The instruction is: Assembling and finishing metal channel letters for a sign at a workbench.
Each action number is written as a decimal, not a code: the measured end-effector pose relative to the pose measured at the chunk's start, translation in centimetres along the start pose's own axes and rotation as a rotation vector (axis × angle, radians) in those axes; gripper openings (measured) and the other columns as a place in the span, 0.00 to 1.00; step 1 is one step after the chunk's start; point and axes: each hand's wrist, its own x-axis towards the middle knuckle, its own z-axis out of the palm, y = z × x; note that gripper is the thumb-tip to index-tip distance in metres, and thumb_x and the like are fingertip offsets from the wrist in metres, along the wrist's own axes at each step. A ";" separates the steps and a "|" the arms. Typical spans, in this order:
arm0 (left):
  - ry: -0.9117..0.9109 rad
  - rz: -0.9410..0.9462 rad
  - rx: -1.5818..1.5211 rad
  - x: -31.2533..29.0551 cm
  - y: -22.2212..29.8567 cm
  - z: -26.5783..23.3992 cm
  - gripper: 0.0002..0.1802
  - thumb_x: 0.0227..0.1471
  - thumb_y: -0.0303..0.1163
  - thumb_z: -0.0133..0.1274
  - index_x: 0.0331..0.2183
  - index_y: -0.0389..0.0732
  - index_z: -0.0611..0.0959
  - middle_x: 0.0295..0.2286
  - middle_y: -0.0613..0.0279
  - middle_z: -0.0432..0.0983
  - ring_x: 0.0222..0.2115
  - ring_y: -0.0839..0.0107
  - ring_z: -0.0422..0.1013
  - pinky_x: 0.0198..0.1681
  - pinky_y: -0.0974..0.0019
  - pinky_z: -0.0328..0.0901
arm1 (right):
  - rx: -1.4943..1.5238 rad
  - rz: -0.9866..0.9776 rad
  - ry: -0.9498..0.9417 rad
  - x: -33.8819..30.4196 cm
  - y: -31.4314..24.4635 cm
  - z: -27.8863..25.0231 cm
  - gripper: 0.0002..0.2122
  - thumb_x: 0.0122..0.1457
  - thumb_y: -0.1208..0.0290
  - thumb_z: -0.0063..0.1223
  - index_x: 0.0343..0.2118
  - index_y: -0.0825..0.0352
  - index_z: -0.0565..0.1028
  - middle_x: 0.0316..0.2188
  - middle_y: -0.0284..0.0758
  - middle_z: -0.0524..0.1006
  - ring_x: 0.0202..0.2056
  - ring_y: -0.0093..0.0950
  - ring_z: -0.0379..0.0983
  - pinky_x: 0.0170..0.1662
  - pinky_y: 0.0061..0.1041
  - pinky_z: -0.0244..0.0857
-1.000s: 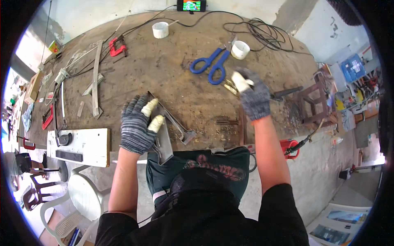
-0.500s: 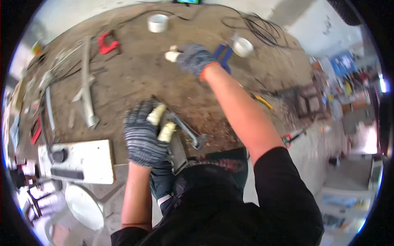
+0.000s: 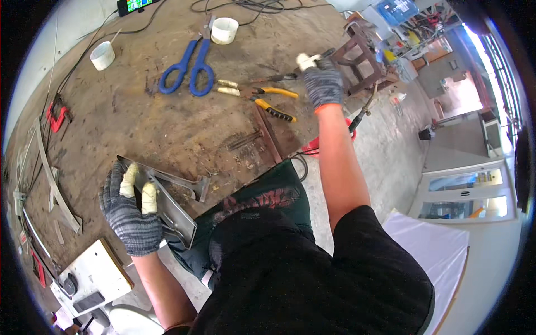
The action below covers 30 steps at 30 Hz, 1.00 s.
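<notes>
My left hand (image 3: pixel 133 215), in a grey-and-black striped knit glove with pale tape on two fingers, grips a bent grey sheet-metal piece (image 3: pixel 174 215) at the table's near edge. A narrow metal bracket (image 3: pixel 181 181) lies against its far side. My right hand (image 3: pixel 324 86), gloved alike with an orange cuff, reaches to the table's right side. Its fingers are curled over a dark-handled rod (image 3: pixel 282 78), and the grip itself is hidden. Left of it lie yellow-handled pliers (image 3: pixel 275 109) and blue-handled snips (image 3: pixel 202 72).
A brown metal frame (image 3: pixel 357 58) stands just beyond my right hand. Two white cups (image 3: pixel 224 30) and loose black cables (image 3: pixel 262 6) are at the back. Metal strips (image 3: pixel 56 184) and a red clamp (image 3: pixel 57 116) lie left. A white board (image 3: pixel 106 268) sits near left.
My view has swung to the right. My right hand has moved from beside the blue-handled snips across to the dark rod near the brown frame. My left hand stays on the sheet-metal piece.
</notes>
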 end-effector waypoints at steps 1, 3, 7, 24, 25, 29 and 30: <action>0.009 0.024 0.007 0.1 -0.2 0.1 0.24 0.56 0.42 0.57 0.52 0.44 0.83 0.56 0.44 0.74 0.56 0.45 0.69 0.63 0.45 0.57 | -0.223 0.015 0.027 1.5 1.4 -0.9 0.24 0.61 0.44 0.54 0.41 0.64 0.82 0.40 0.46 0.83 0.44 0.46 0.79 0.47 0.41 0.69; -0.024 -0.021 0.023 -0.1 -0.5 0.3 0.23 0.56 0.41 0.57 0.52 0.43 0.83 0.55 0.44 0.75 0.55 0.45 0.69 0.62 0.46 0.59 | -0.404 0.103 0.045 3.8 3.7 -1.8 0.30 0.61 0.38 0.49 0.47 0.64 0.80 0.47 0.47 0.81 0.52 0.49 0.75 0.54 0.43 0.66; 0.016 0.024 -0.044 -0.1 -0.6 0.5 0.22 0.55 0.38 0.60 0.50 0.42 0.83 0.52 0.46 0.77 0.51 0.47 0.72 0.57 0.49 0.63 | -0.464 0.348 -0.004 7.6 5.6 -1.8 0.41 0.56 0.31 0.49 0.57 0.67 0.75 0.57 0.50 0.75 0.61 0.47 0.69 0.63 0.39 0.61; 0.004 -0.070 -0.105 -0.1 -0.4 0.7 0.20 0.57 0.37 0.58 0.50 0.41 0.84 0.49 0.47 0.79 0.50 0.49 0.73 0.57 0.52 0.64 | -0.050 0.231 -0.095 15.0 12.4 2.8 0.23 0.62 0.47 0.56 0.45 0.64 0.74 0.35 0.42 0.78 0.31 0.32 0.75 0.32 0.33 0.69; 0.008 -0.057 -0.119 -0.1 -0.5 0.8 0.20 0.57 0.38 0.58 0.50 0.41 0.84 0.50 0.47 0.79 0.50 0.49 0.73 0.57 0.51 0.64 | -0.123 0.133 -0.067 15.0 12.8 2.6 0.20 0.62 0.50 0.59 0.41 0.64 0.75 0.29 0.40 0.81 0.25 0.29 0.77 0.26 0.32 0.71; 0.002 -0.054 -0.041 -0.3 -1.1 0.8 0.22 0.56 0.44 0.58 0.49 0.44 0.85 0.50 0.47 0.79 0.50 0.48 0.73 0.58 0.51 0.64 | 0.037 0.084 -0.363 14.3 12.4 0.6 0.21 0.63 0.48 0.55 0.42 0.64 0.76 0.32 0.38 0.81 0.31 0.28 0.76 0.33 0.33 0.70; 0.011 -0.051 -0.039 -0.3 -1.2 0.8 0.22 0.56 0.44 0.58 0.49 0.44 0.85 0.50 0.47 0.79 0.50 0.48 0.73 0.57 0.51 0.64 | 0.074 0.066 -0.380 13.6 11.9 0.0 0.21 0.64 0.48 0.54 0.43 0.65 0.77 0.32 0.37 0.81 0.32 0.28 0.76 0.35 0.33 0.70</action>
